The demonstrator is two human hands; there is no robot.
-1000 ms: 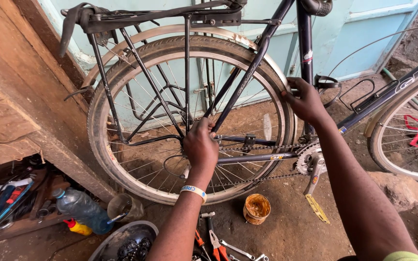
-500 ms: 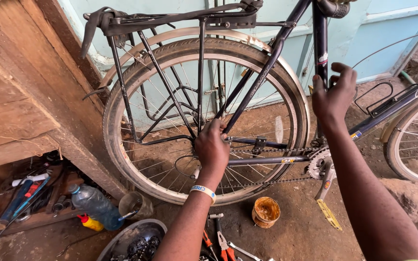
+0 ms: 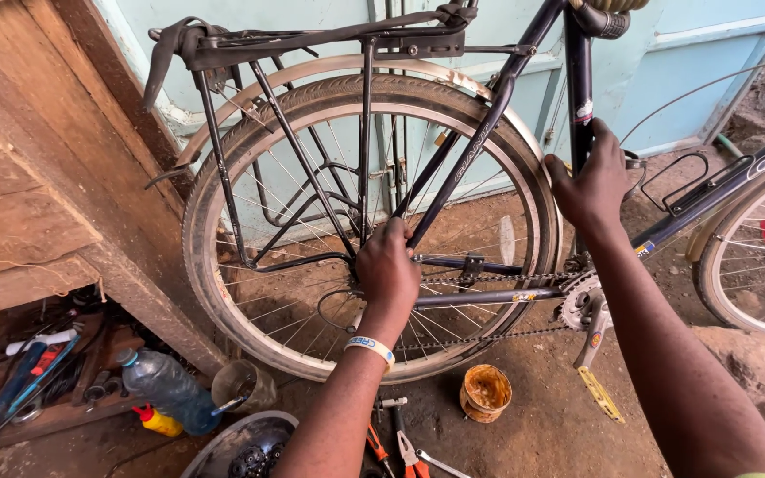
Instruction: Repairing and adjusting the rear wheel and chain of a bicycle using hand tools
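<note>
Dirt floor (image 3: pixel 542 425), bike upright. Left hand (image 3: pixel 389 270) fingers closed around hub (image 3: pixel 374 288) at wheel (image 3: pixel 365 230) centre; right hand (image 3: pixel 593 186) grips seat tube (image 3: pixel 577 80). Best keep frame steady.

Your right hand (image 3: pixel 593 186) has left the tyre (image 3: pixel 223 212), where it rested a second ago, and now sits against the dark upright frame tube (image 3: pixel 577 97), fingers closed around it. Your view has shifted left and slightly nearer, so the wheel sits further right.
</note>
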